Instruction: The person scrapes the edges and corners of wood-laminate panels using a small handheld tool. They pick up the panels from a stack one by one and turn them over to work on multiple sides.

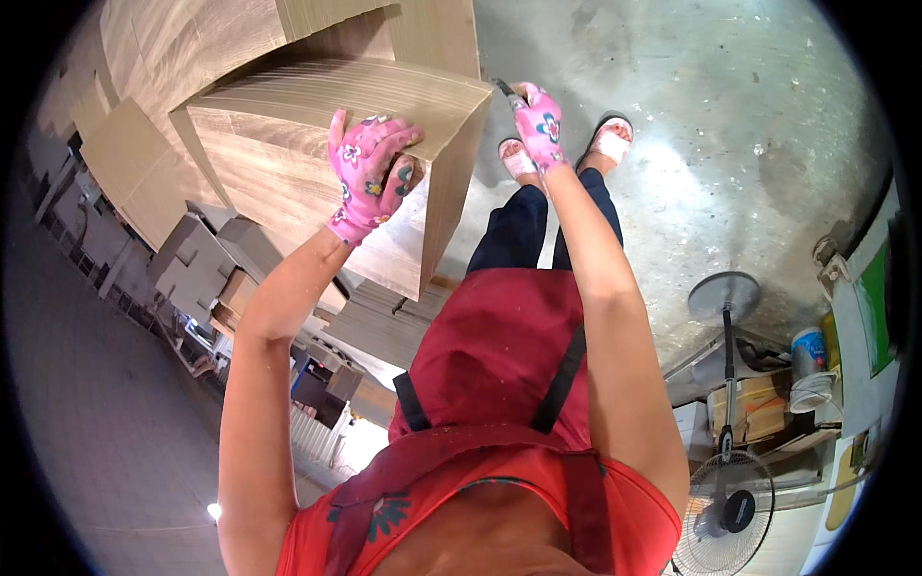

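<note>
My left hand (370, 180), in a pink flowered glove, is closed over the near edge of a brown cardboard stack (279, 158) with a wood-grain look. Its fingers lie across the top near the right corner, and bare skin shows by the thumb. My right hand (540, 127), gloved alike, is closed just right of the stack, apart from it. Out of that fist pokes a thin dark tool (503, 87), pointing up and left; most of it is hidden, so its kind cannot be made out.
More brown sheets (144, 173) stand at the left, with grey boxes (197, 264) below them. A concrete floor (711, 144) stretches to the right. A standing fan (735, 511) is at lower right, beside a cardboard box (749, 408) and a blue-and-white tub (809, 350).
</note>
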A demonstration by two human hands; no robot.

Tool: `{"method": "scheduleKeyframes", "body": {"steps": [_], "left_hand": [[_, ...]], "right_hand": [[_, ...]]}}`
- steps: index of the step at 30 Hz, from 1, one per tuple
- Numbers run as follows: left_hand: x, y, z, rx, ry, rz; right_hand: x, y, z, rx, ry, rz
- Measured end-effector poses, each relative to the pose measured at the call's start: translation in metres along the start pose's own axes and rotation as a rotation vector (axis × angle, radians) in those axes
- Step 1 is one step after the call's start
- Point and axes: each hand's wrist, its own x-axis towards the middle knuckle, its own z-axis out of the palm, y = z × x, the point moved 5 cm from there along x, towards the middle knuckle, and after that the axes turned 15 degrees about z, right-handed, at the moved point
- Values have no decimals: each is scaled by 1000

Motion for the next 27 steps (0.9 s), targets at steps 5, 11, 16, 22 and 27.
{"method": "scheduleKeyframes", "body": {"steps": [5,11,16,22,27], "left_hand": [[4,1,-1,-30,-15,-4],[2,-1,-3,4,-53,-16],[2,-1,-3,21,-30,-28],[-3,-4,-2,28,-26,-14],[-4,-5,2,61,-33,10]], "right_hand": [[17,-6,13,-215,23,-139],[-13,-21,10,-266,64,-342],[-66,-41,-1,-47,113,-539],[-135,-76,-29,-35,-121,-460],[-198,-67,-12,-5,-468,-759]]}}
